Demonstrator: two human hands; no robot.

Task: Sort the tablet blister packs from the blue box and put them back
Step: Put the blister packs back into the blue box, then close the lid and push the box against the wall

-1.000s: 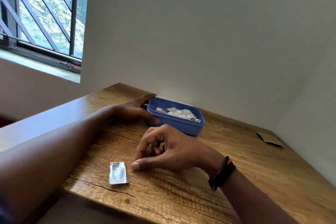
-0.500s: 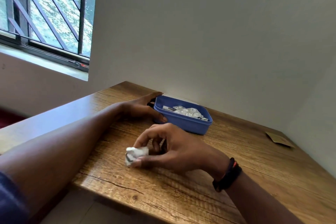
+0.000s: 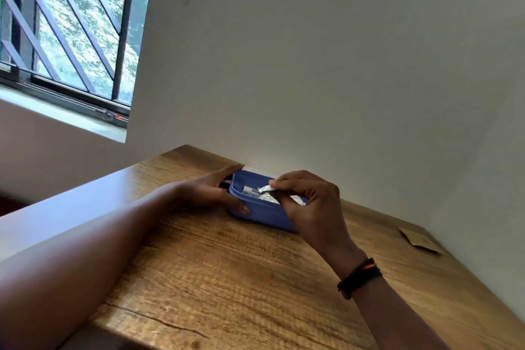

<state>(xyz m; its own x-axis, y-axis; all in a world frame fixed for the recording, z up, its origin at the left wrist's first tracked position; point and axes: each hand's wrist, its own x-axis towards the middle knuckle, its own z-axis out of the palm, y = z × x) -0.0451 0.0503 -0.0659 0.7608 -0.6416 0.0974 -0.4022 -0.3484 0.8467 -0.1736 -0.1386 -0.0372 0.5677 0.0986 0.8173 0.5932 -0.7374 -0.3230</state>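
One blue box (image 3: 262, 215) near far edge of table (image 3: 227, 278), left hand (image 3: 208, 191) gripping its end. Above it, right hand (image 3: 311, 203) pinches blister pack (image 3: 264, 189).

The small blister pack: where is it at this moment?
In the head view the small blister pack is near the middle, pinched by the right hand over the open blue box, whose left end the left hand holds.

Left forearm (image 3: 113, 236) reaches way forward, left hand (image 3: 208, 192) wrapped round the box (image 3: 255, 214) end, thumb (image 3: 240, 206) on the near side. Right hand (image 3: 309, 202) is up over it, pinching a pack (image 3: 264, 189), black band (image 3: 359, 277) on the wrist.
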